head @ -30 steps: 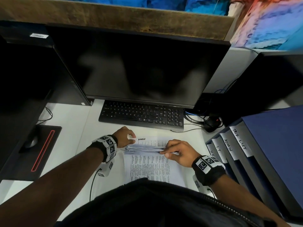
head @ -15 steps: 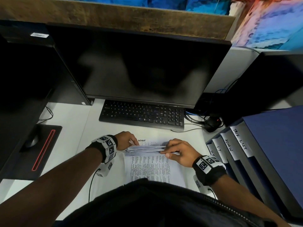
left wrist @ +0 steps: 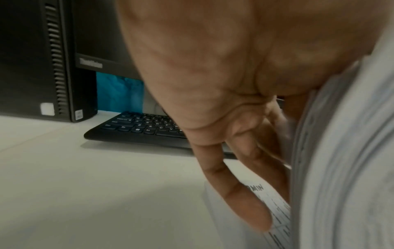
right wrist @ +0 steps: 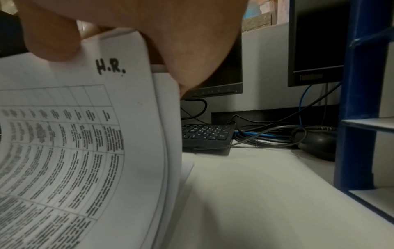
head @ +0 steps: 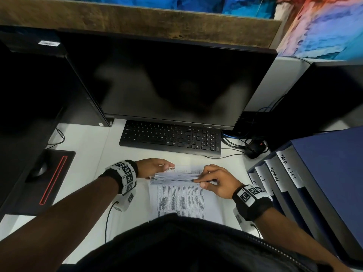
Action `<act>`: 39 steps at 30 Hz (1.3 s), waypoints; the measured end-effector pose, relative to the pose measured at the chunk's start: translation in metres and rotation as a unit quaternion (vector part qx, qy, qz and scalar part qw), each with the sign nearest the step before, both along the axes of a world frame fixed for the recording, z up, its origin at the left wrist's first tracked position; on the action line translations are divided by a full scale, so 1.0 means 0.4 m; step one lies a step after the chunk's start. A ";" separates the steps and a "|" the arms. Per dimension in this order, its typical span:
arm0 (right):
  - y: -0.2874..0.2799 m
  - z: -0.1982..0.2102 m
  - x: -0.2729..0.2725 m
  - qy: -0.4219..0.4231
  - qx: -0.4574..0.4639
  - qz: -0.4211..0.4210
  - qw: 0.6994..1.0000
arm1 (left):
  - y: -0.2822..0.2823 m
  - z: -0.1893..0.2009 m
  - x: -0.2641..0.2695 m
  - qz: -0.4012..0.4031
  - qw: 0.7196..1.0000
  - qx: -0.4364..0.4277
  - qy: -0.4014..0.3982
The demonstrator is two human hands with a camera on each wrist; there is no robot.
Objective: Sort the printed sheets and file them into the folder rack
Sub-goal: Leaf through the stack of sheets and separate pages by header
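While both hands lift the sheets, these details show.
Writing: "H.R." on held sheet (right wrist: pixel 81 134); "ADMIN" on sheet beneath (head: pixel 183 170); rack (head: pixel 322 173) tabs "TASK LIST", "ADMIN", "I.T."
Sheets: white, printed tables, curled upward on table (head: pixel 86 154).
Right hand (head: pixel 217 183): grip pinching sheets.
Left hand (head: pixel 152 167): fingers straight, touching sheets.

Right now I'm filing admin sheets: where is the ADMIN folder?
Head view, right side: the ADMIN folder stands in the blue rack between the I.T. folder and TASK LIST folder.

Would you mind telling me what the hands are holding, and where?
The right hand pinches the lifted stack of printed sheets at its right edge, thumb by the handwritten H.R.; the left hand steadies the left edge, its grip unclear.
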State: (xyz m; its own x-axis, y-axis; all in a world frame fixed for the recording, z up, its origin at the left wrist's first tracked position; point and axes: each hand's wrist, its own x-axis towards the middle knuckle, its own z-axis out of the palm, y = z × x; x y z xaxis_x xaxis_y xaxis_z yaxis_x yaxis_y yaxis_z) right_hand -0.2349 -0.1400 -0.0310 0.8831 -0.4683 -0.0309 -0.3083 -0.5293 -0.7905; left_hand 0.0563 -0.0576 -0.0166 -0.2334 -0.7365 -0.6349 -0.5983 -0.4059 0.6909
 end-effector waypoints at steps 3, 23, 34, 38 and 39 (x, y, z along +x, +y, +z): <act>-0.003 0.003 0.000 -0.012 0.020 -0.007 1.000 | 0.007 -0.005 0.000 -0.040 0.999 0.011 -0.017; -0.011 0.031 -0.004 0.033 0.106 -0.027 0.993 | -0.017 -0.027 -0.023 0.208 0.977 0.016 -0.055; -0.006 0.034 0.000 0.042 0.098 -0.023 0.994 | -0.016 -0.105 -0.016 0.073 0.984 -0.019 -0.164; -0.005 0.035 0.001 0.043 0.099 -0.024 0.994 | -0.011 -0.095 -0.002 0.053 0.984 -0.070 -0.153; -0.005 0.035 0.001 0.044 0.098 -0.025 0.994 | -0.010 -0.091 0.000 0.064 0.984 -0.093 -0.140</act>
State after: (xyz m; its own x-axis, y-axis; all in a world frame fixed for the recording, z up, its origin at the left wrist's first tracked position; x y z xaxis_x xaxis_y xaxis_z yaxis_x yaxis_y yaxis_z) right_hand -0.2345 -0.1419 -0.0172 0.8491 -0.4882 -0.2017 -0.4020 -0.3496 -0.8463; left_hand 0.0564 -0.0614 -0.0530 0.0338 -0.8576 -0.5132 -0.7275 -0.3732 0.5757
